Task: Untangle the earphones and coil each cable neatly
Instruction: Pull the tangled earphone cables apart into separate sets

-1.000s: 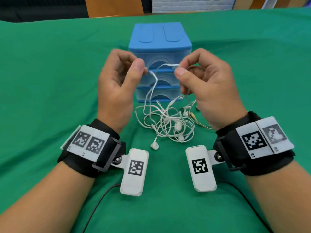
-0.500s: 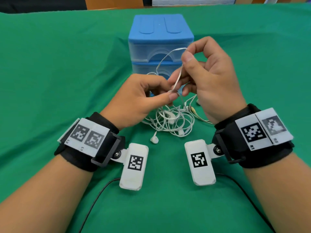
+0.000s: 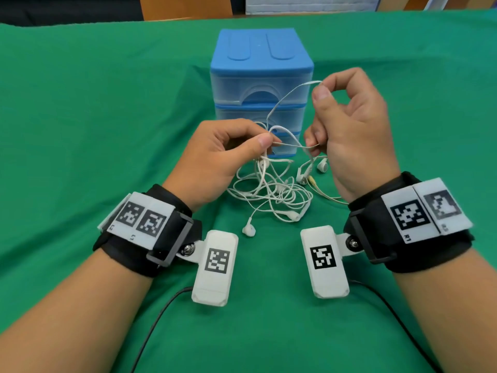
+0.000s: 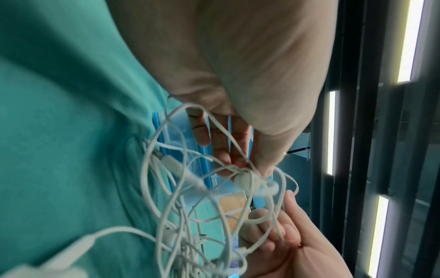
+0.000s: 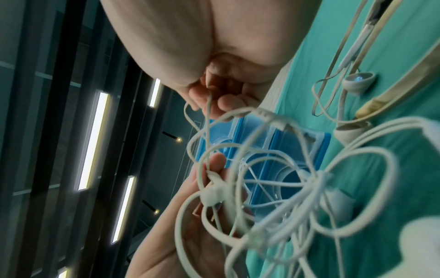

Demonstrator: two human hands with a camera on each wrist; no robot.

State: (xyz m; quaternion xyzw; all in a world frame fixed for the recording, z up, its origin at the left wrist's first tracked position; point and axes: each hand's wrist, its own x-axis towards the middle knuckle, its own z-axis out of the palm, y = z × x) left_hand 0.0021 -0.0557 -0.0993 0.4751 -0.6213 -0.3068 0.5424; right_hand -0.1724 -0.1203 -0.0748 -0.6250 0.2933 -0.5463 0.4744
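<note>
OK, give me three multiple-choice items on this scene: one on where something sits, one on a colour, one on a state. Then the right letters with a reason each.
1. Where does the drawer unit stand?
A. beyond the tangled earphone cables
B. between the wrists and the person
C. left of the left hand

2. What colour is the cloth on the table?
A. red
B. green
C. white

3. What is the right hand doing?
A. lying flat on the cloth
B. pinching a white cable raised above the tangle
C. pulling a drawer open

Answers:
1 A, the unit rises behind the cable heap in the head view.
2 B, green cloth shows everywhere around the hands.
3 B, thumb and forefinger pinch a strand in front of the drawers.
</note>
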